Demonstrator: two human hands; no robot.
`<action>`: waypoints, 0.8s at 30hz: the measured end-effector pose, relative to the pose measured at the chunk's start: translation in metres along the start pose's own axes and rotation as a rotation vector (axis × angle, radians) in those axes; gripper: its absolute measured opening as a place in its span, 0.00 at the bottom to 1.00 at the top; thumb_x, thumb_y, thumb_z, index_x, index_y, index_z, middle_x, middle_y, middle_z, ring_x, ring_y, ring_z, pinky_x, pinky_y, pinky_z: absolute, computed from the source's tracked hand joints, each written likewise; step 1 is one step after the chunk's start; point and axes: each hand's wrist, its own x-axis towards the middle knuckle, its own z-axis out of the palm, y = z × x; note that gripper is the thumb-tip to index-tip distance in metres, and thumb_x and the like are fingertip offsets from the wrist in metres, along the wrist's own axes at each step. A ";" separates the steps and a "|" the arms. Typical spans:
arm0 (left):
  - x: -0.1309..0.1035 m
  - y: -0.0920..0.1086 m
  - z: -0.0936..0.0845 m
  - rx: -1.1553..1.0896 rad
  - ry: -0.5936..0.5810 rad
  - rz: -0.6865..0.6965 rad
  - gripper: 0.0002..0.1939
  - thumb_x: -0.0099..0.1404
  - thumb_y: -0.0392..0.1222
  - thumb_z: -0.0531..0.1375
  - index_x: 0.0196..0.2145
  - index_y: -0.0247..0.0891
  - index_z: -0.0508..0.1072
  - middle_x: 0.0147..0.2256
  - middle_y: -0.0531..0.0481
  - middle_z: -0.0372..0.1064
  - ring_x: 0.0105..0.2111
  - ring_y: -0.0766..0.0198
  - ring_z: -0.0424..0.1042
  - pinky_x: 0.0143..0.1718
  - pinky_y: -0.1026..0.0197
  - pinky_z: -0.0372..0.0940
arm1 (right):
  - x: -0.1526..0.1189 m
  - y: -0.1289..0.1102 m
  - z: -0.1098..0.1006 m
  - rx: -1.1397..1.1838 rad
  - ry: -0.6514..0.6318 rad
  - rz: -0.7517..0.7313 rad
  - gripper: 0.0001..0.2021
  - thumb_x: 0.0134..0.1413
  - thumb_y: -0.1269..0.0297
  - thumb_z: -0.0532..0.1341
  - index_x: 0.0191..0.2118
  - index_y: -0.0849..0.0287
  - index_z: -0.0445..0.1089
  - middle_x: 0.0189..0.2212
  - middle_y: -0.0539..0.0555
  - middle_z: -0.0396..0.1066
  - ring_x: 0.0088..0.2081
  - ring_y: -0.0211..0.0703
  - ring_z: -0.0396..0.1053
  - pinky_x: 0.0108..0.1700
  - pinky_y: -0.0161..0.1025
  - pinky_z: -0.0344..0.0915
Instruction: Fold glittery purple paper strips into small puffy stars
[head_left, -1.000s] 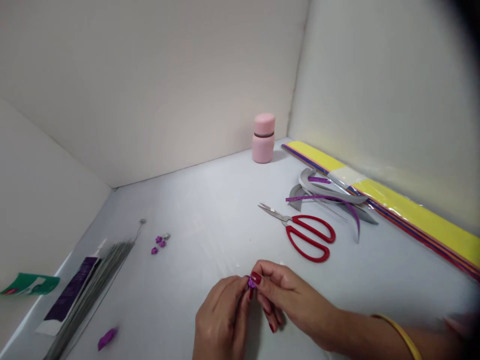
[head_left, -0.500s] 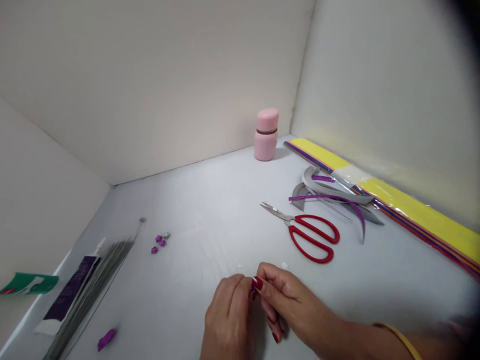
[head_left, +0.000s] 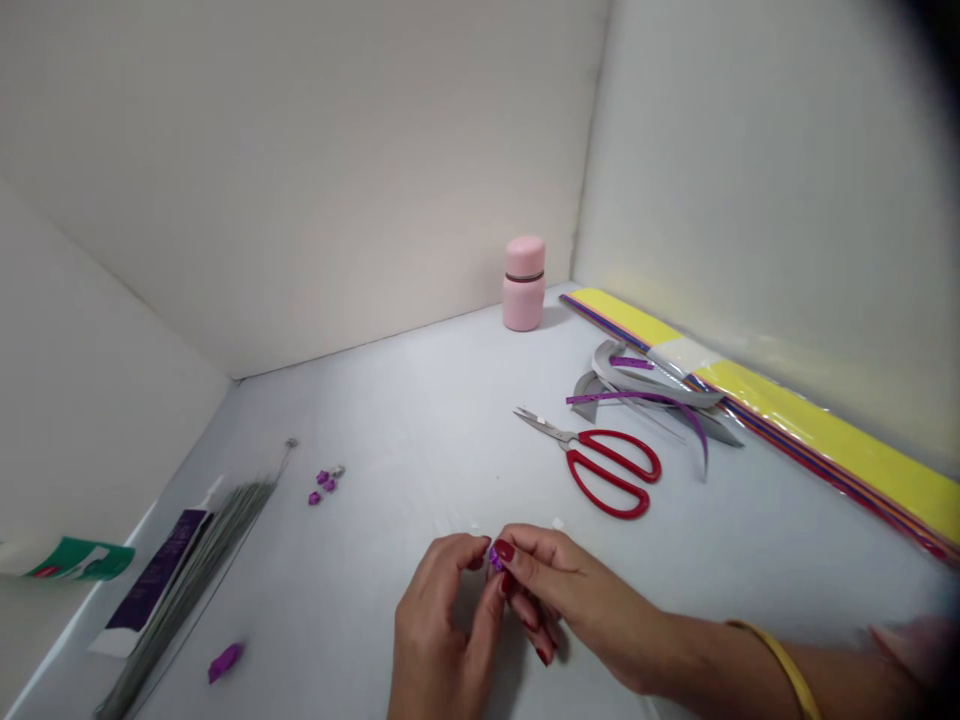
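Observation:
A small folded purple paper star [head_left: 496,559] is between my two hands near the front of the table. My right hand [head_left: 559,580] pinches it between thumb and fingers, its other fingers curled below. My left hand [head_left: 450,610] meets it from the left, thumb at its lower side and index fingertip by its left edge. Fingers cover part of the star. Several little purple stars [head_left: 322,478] lie together on the left, beside a small silvery piece [head_left: 338,470].
Red-handled scissors [head_left: 611,465] lie right of centre. Behind them are grey and purple paper strips [head_left: 652,395] and a long pack of coloured sheets [head_left: 787,405]. A pink flask [head_left: 523,285] stands at the back. Wire stems [head_left: 191,590], a purple-and-white tube [head_left: 154,580] and a purple piece [head_left: 224,662] are left.
My left fingers have spread apart, with the thumb now at the star's underside, so more of the star shows. My right hand keeps its pinch. The view has shifted slightly.

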 end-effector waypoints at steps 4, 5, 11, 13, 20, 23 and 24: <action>-0.001 -0.006 -0.001 0.110 -0.042 0.116 0.10 0.63 0.30 0.54 0.41 0.37 0.70 0.35 0.46 0.72 0.35 0.62 0.71 0.36 0.62 0.66 | 0.002 0.002 -0.001 -0.033 0.032 0.012 0.16 0.58 0.53 0.53 0.26 0.60 0.60 0.15 0.42 0.59 0.12 0.27 0.56 0.15 0.26 0.49; -0.001 -0.007 -0.001 0.128 -0.057 0.133 0.11 0.63 0.30 0.54 0.41 0.36 0.71 0.35 0.45 0.72 0.35 0.61 0.72 0.36 0.62 0.66 | 0.002 0.002 -0.001 -0.047 0.046 0.015 0.16 0.58 0.52 0.53 0.27 0.60 0.60 0.15 0.42 0.59 0.12 0.27 0.56 0.15 0.26 0.49; -0.006 -0.013 0.005 0.214 0.027 0.170 0.11 0.64 0.31 0.54 0.43 0.37 0.69 0.36 0.44 0.73 0.36 0.60 0.72 0.37 0.60 0.67 | 0.001 0.002 -0.004 -0.157 0.051 0.009 0.19 0.58 0.49 0.51 0.27 0.60 0.59 0.15 0.42 0.58 0.14 0.27 0.56 0.17 0.27 0.50; -0.008 -0.014 0.009 0.215 0.047 0.177 0.11 0.64 0.30 0.53 0.43 0.37 0.69 0.34 0.45 0.73 0.34 0.61 0.72 0.36 0.61 0.67 | 0.001 0.002 -0.004 -0.185 0.061 0.015 0.19 0.57 0.48 0.51 0.27 0.60 0.59 0.16 0.42 0.58 0.14 0.27 0.56 0.17 0.27 0.50; -0.010 -0.016 0.010 0.246 0.029 0.252 0.15 0.60 0.25 0.54 0.45 0.34 0.67 0.34 0.43 0.72 0.33 0.60 0.71 0.35 0.61 0.67 | 0.001 0.002 0.002 -0.253 0.114 -0.004 0.20 0.54 0.45 0.52 0.25 0.58 0.57 0.15 0.42 0.57 0.15 0.29 0.58 0.18 0.28 0.53; -0.004 -0.011 0.007 0.176 0.008 0.193 0.13 0.61 0.25 0.52 0.42 0.35 0.68 0.31 0.45 0.71 0.31 0.62 0.70 0.34 0.62 0.66 | 0.001 0.003 0.005 -0.221 0.134 -0.001 0.20 0.54 0.45 0.53 0.25 0.58 0.57 0.15 0.42 0.57 0.15 0.29 0.58 0.18 0.27 0.52; -0.002 -0.009 0.006 0.111 0.000 0.122 0.11 0.63 0.27 0.51 0.39 0.36 0.69 0.30 0.47 0.71 0.30 0.63 0.71 0.33 0.62 0.66 | 0.001 0.003 0.005 -0.191 0.127 0.002 0.20 0.55 0.46 0.52 0.26 0.59 0.57 0.15 0.42 0.57 0.15 0.29 0.58 0.17 0.27 0.52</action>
